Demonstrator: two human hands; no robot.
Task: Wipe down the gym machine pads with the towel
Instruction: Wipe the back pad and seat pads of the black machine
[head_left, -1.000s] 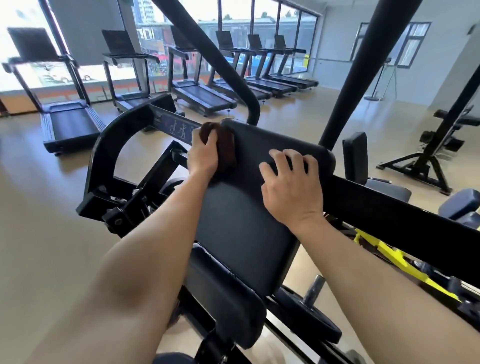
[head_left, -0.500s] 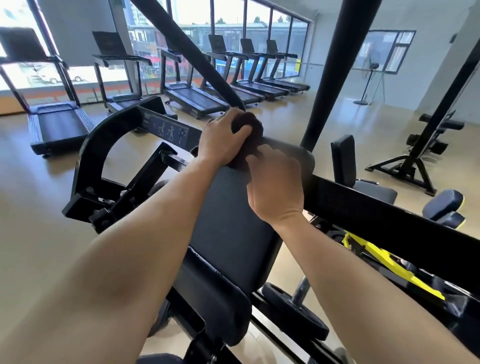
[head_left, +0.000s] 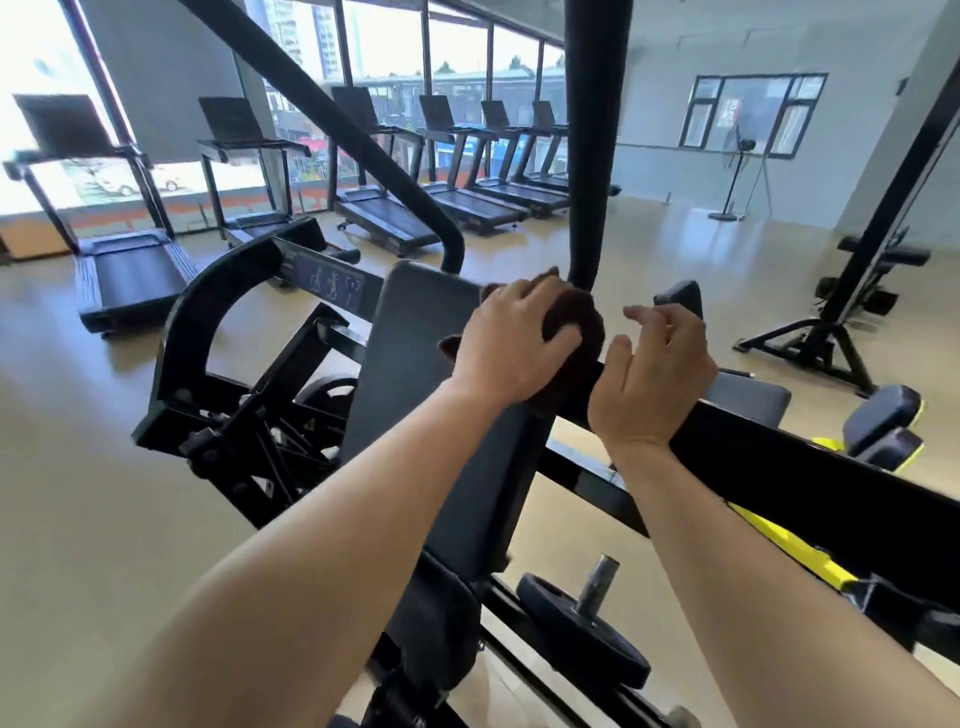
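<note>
Left hand (head_left: 511, 343) grips towel (head_left: 584, 332) atop the pad (head_left: 415, 338), its length sloping steeply downward

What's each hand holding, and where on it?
Left hand grips the brown towel, bunched under its palm, at the upper right corner of the back pad. Right hand holds nothing, fingers loosely curled.

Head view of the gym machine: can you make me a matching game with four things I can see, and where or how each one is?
Things:
1 towel
2 right hand
3 weight plate
4 treadmills

Places or states:
A in a row by the windows
B on a metal peg, low in the view
C bunched in the left hand at the back pad's top edge
D fingers loosely curled, holding nothing

Pairs: 1-C, 2-D, 3-B, 4-A.
</note>
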